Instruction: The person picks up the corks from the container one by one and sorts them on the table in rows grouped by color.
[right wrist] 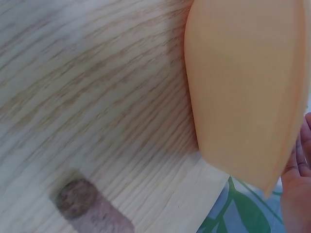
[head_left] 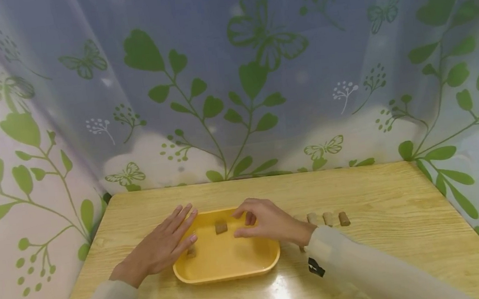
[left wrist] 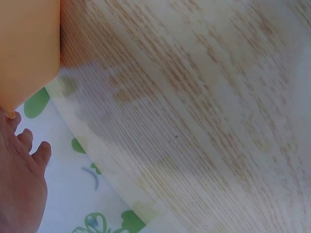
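Observation:
A yellow plastic tub (head_left: 228,271) stands on the table, with one cork (head_left: 221,227) near its far wall and a second cork (head_left: 191,252) at its left end. My left hand (head_left: 162,247) rests over the tub's left rim, fingers straight, partly covering that end. Over the tub's right side is my right hand (head_left: 269,219), its thumb and fingers bent but apart, with nothing visible between them. In the right wrist view, the tub's outer wall (right wrist: 243,87) rises beside the hand, and a cork (right wrist: 99,208) lies on the table.
Right of the tub, several corks lie in a row on the wooden table (head_left: 390,250), among them a darker cork (head_left: 344,219). The right forearm partly hides others. A curtain (head_left: 221,141) with green leaves and butterflies hangs behind the table.

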The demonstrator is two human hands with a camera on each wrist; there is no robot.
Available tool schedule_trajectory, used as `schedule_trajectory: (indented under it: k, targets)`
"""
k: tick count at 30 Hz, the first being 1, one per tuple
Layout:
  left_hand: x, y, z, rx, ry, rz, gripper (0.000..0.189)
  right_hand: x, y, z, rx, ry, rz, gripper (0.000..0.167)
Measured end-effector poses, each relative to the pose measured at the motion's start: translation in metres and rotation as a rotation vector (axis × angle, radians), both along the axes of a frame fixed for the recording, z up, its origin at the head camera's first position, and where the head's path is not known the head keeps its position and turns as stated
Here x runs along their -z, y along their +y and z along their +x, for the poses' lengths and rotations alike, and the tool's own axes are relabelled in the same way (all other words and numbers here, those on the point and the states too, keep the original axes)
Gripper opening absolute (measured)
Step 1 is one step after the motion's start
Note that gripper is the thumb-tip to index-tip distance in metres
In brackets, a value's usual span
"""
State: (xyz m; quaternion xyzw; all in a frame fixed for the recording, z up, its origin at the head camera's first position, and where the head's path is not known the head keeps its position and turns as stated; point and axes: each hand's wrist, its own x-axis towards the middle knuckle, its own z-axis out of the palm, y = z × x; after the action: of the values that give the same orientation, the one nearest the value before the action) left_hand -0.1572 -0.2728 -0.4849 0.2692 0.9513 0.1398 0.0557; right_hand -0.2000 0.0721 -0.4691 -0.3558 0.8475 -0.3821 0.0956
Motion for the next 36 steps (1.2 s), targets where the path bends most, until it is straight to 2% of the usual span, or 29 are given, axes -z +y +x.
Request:
schedule_trajectory:
  k: [4, 12, 23, 36]
  targets:
    - [0.0, 0.0, 0.0, -0.007, -0.01, -0.003, 0.072, 0.001, -0.008, -0.002, -0.018, -0.015, 0.033, 0.052]
    - [-0.001, 0.0, 0.0, -0.002, -0.011, -0.002, 0.072, 0.002, -0.019, -0.009, -0.051, 0.024, 0.061, 0.05]
    - [0.0, -0.001, 0.0, 0.002, 0.007, -0.008, 0.071, 0.006, -0.031, -0.013, -0.107, -0.024, 0.087, 0.042]
    - [0.001, -0.001, -0.001, 0.002, 0.009, -0.014, 0.071, 0.009, -0.041, -0.016, -0.133, -0.009, 0.162, 0.053]
